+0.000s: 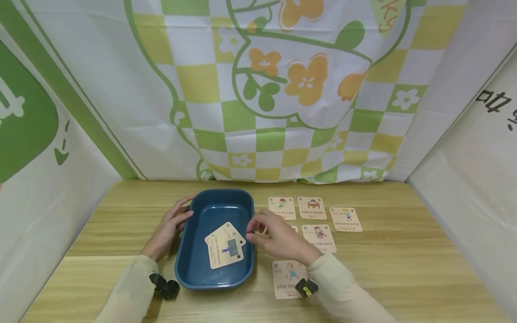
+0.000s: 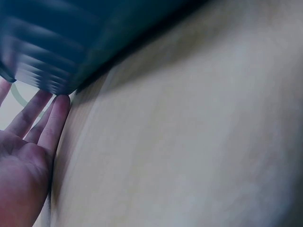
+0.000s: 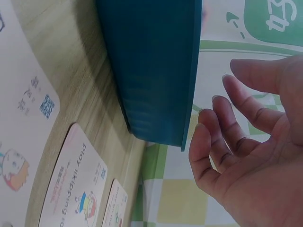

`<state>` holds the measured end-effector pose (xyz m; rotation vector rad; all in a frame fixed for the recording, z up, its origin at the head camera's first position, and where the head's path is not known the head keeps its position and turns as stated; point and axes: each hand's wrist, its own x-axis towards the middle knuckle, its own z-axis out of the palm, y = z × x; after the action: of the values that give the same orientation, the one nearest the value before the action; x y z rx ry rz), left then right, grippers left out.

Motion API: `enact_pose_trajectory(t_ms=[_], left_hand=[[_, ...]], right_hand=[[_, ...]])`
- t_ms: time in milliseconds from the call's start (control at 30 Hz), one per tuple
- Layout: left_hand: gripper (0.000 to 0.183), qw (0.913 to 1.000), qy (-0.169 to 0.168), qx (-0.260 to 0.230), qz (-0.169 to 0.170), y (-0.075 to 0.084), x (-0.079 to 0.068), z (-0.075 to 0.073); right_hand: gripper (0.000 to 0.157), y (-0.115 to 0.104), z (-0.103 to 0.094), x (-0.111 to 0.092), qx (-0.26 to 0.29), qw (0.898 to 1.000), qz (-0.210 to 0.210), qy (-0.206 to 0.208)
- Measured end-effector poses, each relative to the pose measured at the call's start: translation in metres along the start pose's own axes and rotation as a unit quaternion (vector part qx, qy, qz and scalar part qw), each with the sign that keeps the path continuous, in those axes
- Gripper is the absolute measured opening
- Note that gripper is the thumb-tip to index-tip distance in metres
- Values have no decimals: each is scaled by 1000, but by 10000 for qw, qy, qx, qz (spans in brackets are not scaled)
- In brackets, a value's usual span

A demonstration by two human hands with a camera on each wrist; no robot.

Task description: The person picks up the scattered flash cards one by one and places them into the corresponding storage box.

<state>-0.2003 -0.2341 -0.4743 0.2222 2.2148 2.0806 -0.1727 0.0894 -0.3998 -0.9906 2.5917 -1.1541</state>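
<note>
A blue tray (image 1: 199, 220) holds overlapping cards (image 1: 224, 256), left hand (image 1: 167, 229) touching it straight-fingered, right hand (image 1: 278, 234) loosely curled

The black wrist camera (image 1: 305, 287) partly hides the lowest card (image 1: 286, 277).

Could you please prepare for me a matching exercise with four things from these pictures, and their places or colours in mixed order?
Column one:
1. tray
2. left hand
3. right hand
4. ping-pong card

Column two:
A. at the tray's right rim, holding nothing
B. lying rightmost on the table
C. dark blue
D. touching the tray's left side

Right pairs: 1-C, 2-D, 3-A, 4-B
</note>
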Motion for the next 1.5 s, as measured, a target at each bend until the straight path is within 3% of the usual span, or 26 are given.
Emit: enact_pose_trajectory(t_ms=[800,1500], left_hand=[[54,9999,4,57,-101,2,-1,0],[52,10000,20,15,-16,0,0,0]], right_hand=[[12,21,-19,-34,-192,9993,107,300],[21,52,-31,-69,-243,9990,58,384]])
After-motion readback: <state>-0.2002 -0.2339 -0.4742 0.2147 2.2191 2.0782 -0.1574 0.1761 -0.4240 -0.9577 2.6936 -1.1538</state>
